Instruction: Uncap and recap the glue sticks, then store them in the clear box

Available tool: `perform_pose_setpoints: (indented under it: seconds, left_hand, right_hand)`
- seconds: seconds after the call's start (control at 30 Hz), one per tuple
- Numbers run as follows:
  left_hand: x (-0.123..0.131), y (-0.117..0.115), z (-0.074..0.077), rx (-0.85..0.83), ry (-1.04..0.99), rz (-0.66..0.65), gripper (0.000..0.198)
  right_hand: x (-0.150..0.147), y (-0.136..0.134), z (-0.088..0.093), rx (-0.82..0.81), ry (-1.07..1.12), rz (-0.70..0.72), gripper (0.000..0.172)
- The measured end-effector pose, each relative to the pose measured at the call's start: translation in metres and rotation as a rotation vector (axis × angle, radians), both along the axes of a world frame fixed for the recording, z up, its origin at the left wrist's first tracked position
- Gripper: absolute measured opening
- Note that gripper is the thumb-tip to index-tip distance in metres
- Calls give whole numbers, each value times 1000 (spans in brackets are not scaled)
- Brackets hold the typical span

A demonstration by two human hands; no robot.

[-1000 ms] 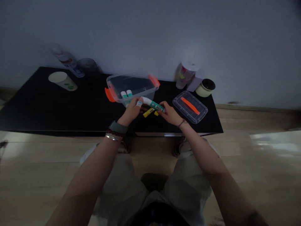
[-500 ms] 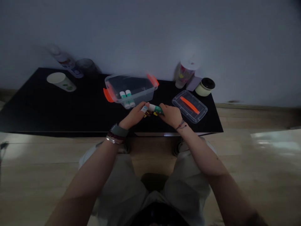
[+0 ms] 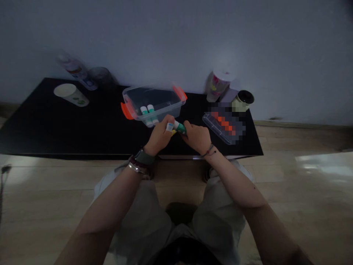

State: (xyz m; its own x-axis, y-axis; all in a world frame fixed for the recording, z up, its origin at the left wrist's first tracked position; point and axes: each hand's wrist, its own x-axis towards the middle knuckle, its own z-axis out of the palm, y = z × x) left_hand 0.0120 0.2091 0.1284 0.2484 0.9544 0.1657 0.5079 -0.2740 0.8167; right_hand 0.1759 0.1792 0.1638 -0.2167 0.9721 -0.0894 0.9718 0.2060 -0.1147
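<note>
Over the front of the table, both hands meet on a green glue stick (image 3: pixel 180 127) with a white cap. My left hand (image 3: pixel 160 134) closes around its white end. My right hand (image 3: pixel 198 136) grips the green body from the other side. A white and blue patch sits on my left thumb, and a bit of yellow shows between the hands, too small to name. Just behind my left hand stands a clear plastic box (image 3: pixel 172 111) with orange clips. Two more green and white glue sticks (image 3: pixel 149 115) lie in it side by side.
A clear lid (image 3: pixel 217 129) with an orange handle lies right of my hands. Behind it stand a patterned tumbler (image 3: pixel 217 86) and a cream jar (image 3: pixel 239 105). At the left are a paper cup (image 3: pixel 74 97), a bottle (image 3: pixel 79 73) and a dark round object (image 3: pixel 103 79).
My hands have drawn closer together on the glue stick, and my left hand covers more of its white end. The box and the other items stay put.
</note>
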Motion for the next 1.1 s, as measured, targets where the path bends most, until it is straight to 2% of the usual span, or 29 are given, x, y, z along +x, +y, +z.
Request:
perform_pose_setpoints:
  seconds: [0.17, 0.3, 0.53, 0.7, 0.8, 0.93, 1.0, 1.1]
  left_hand:
    - [7, -1, 3, 22, -49, -107, 46]
    - [11, -3, 3, -21, -86, -162, 46]
    - [10, -10, 11, -6, -78, -216, 44]
    - [5, -10, 11, -10, -73, -288, 48]
    - [3, -10, 10, 4, -113, -358, 53]
    - [1, -12, 11, 29, -159, -394, 56]
    - [1, -14, 13, 40, -180, -382, 55]
    - [1, -16, 15, 83, -211, -324, 53]
  right_hand:
    - [-2, -1, -2, -8, -4, -50, 31]
    - [-1, -4, 0, -6, 5, -95, 28]
    - [-1, -9, 8, -100, 51, -115, 34]
    - [8, -5, 3, -189, 240, -55, 24]
    - [15, -3, 6, -361, 439, -5, 8]
    - [19, -3, 12, -704, 762, -20, 24]
    - [20, -4, 13, -723, 837, -11, 23]
    - [21, -5, 12, -592, 871, 14, 23]
